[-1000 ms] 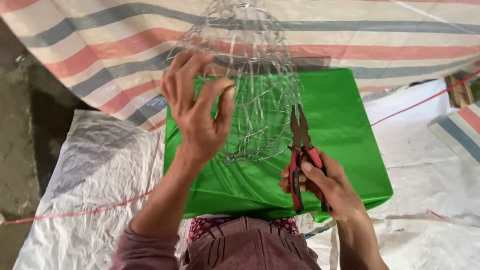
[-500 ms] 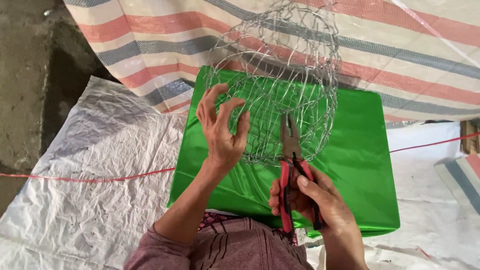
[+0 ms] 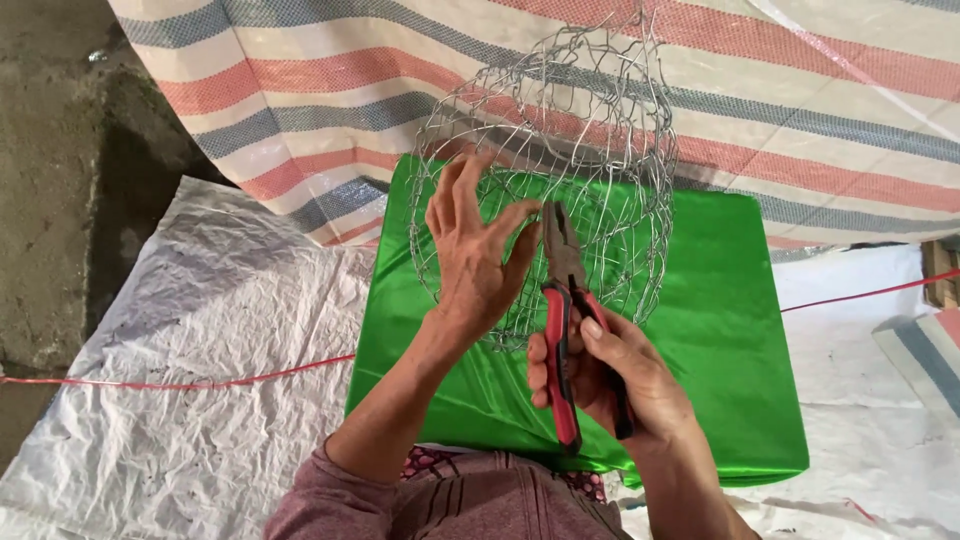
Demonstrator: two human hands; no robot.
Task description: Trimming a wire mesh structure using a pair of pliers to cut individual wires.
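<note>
Head view: right hand [image 3: 610,375] is wrapped shut round the red-and-black handles of a pair of pliers [image 3: 565,320], w/ the steel nose pointed up and away, tip set against the lower edge of a wire-mesh cage [image 3: 560,150]. Whether the nose is biting a strand can't be told; it's too fine to see. Left hand [image 3: 475,250] is held spread, fingers fanned and slightly curled, palm toward the mesh, fingertips at or just touching the near side of the cage approx. at its left rim; nothing is pinched by it.

The cage is a rounded, open-weave form of thin silver wire, stood tilted over a green satin-covered block [image 3: 730,350], w/ its bottom edge near the block's top face. Under the block a crinkled white woven sheet [image 3: 200,350] is spread; a thin red string [image 3: 200,380] is run across it. A striped tarp [image 3: 800,90], red, blue & cream, is draped behind. Bare concrete floor [image 3: 50,200] is seen at far left.

Risks, as judged: cut wire ends could be caught on the spread fingers, since they're placed right at the mesh. The cage isn't gripped firmly, so it could be tipped or rolled if pushed by the pliers. The satin could be snagged by loose strands.
</note>
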